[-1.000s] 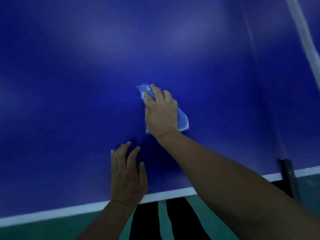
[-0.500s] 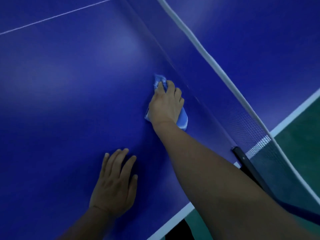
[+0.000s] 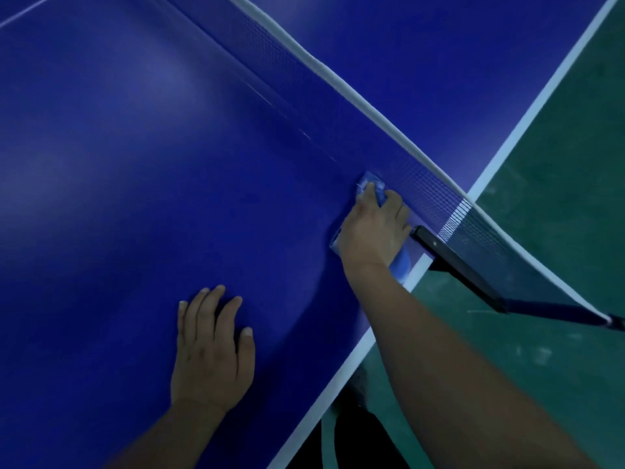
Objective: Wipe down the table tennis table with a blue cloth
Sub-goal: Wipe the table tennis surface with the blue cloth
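The dark blue table tennis table (image 3: 152,170) fills most of the head view. My right hand (image 3: 372,231) presses flat on a light blue cloth (image 3: 401,265) on the table, right beside the net (image 3: 436,198) and close to the white side line. Cloth shows past the fingertips and under the wrist; the rest is hidden beneath the hand. My left hand (image 3: 213,350) rests palm down on the table nearer to me, fingers spread, holding nothing.
The net's black clamp post (image 3: 453,262) juts out over the table edge just right of my right hand. Its white top band (image 3: 338,82) runs diagonally to the upper left. Green floor (image 3: 558,198) lies beyond the white side edge (image 3: 341,380).
My right hand has slid the cloth along the net toward the side edge and the clamp post. The view has swung right. My left hand stays planted on the table.
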Demonstrator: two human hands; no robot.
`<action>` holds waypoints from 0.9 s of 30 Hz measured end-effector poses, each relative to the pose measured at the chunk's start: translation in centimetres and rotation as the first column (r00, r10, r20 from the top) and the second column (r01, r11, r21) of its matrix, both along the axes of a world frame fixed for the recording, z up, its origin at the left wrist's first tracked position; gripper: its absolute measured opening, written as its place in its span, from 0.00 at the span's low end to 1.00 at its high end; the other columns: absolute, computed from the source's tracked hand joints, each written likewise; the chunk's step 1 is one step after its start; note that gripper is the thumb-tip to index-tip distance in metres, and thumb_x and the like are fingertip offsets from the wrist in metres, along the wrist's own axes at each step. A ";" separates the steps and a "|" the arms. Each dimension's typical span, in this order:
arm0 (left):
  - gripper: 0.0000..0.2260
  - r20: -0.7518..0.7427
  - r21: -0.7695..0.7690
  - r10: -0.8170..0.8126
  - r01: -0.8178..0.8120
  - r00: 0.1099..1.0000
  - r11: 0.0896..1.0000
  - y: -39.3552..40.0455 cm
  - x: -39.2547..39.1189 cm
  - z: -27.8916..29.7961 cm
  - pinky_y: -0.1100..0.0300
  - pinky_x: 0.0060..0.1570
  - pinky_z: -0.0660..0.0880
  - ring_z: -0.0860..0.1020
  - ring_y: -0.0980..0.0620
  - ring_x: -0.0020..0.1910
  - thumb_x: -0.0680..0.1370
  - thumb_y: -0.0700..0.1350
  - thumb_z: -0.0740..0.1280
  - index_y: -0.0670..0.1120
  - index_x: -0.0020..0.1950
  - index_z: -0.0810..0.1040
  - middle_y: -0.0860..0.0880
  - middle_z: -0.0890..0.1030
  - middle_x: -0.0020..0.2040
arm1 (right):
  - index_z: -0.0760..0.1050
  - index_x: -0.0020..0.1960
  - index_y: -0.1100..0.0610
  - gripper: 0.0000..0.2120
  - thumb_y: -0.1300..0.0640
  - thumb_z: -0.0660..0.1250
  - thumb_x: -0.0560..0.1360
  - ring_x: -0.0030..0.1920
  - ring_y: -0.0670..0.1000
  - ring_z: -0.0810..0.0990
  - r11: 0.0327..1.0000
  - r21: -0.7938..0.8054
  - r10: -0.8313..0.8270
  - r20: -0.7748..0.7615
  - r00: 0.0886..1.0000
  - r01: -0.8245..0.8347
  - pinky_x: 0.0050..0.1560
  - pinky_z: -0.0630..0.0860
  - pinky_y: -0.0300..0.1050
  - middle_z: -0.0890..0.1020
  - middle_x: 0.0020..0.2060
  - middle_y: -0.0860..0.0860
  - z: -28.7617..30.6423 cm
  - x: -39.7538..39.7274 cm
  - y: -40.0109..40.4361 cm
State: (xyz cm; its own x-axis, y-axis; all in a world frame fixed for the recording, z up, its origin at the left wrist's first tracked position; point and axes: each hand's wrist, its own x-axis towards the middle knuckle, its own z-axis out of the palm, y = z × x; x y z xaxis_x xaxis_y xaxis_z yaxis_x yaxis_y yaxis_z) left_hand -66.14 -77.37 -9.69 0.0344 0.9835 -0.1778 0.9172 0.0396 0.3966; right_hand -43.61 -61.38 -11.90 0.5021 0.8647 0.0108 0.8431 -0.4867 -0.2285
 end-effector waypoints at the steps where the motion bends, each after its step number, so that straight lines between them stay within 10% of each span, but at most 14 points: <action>1: 0.24 0.002 -0.001 0.003 -0.003 1.000 1.000 0.0 0.0 0.0 0.45 0.78 0.46 0.61 0.41 0.75 0.78 0.51 0.54 0.38 0.66 0.75 0.40 0.68 0.71 | 0.75 0.70 0.52 0.18 0.55 0.58 0.82 0.61 0.60 0.72 1.000 0.005 -0.023 0.002 1.000 0.023 0.58 0.68 0.57 0.74 0.65 0.58 0.1 0.6 -1.1; 11: 0.22 0.035 0.041 0.018 -0.019 0.999 0.999 -0.3 -0.2 0.0 0.46 0.78 0.43 0.62 0.42 0.74 0.78 0.51 0.55 0.39 0.65 0.75 0.40 0.69 0.71 | 0.71 0.70 0.51 0.19 0.59 0.59 0.80 0.47 0.61 0.75 0.971 -0.220 -0.114 -0.070 0.991 0.096 0.42 0.68 0.49 0.71 0.57 0.59 1.5 6.9 -10.7; 14: 0.22 0.058 0.053 0.026 -0.029 0.998 0.998 -0.4 -0.3 0.1 0.45 0.78 0.44 0.62 0.42 0.74 0.78 0.51 0.55 0.39 0.65 0.75 0.41 0.69 0.71 | 0.72 0.56 0.48 0.10 0.53 0.57 0.77 0.42 0.60 0.75 0.889 -0.385 -0.313 -0.122 0.942 0.246 0.48 0.73 0.51 0.72 0.54 0.58 2.1 10.8 -15.7; 19: 0.21 0.146 0.116 0.051 -0.068 0.988 0.991 -0.5 -0.3 0.3 0.44 0.78 0.47 0.65 0.40 0.72 0.78 0.49 0.57 0.38 0.64 0.75 0.40 0.71 0.68 | 0.77 0.62 0.48 0.14 0.44 0.58 0.83 0.50 0.59 0.76 1.000 0.013 -0.003 -0.141 0.990 0.005 0.47 0.66 0.45 0.70 0.58 0.52 3.2 12.0 -16.5; 27: 0.16 0.237 0.158 0.101 -0.141 0.966 0.977 -3.3 0.5 1.1 0.50 0.78 0.46 0.67 0.41 0.71 0.78 0.42 0.61 0.39 0.63 0.75 0.40 0.70 0.68 | 0.75 0.67 0.56 0.16 0.51 0.59 0.83 0.51 0.59 0.76 0.995 -0.035 0.083 -0.167 0.983 -0.090 0.49 0.71 0.48 0.71 0.62 0.58 1.4 9.2 -12.5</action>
State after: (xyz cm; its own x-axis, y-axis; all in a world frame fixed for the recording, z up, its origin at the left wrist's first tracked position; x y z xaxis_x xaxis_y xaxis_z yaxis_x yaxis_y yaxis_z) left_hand -65.68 -80.69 -8.63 -0.0674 0.9977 -0.0071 0.7953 0.0581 0.6034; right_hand -34.39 -73.85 -10.55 0.4177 0.9027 -0.1029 0.8347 -0.4260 -0.3489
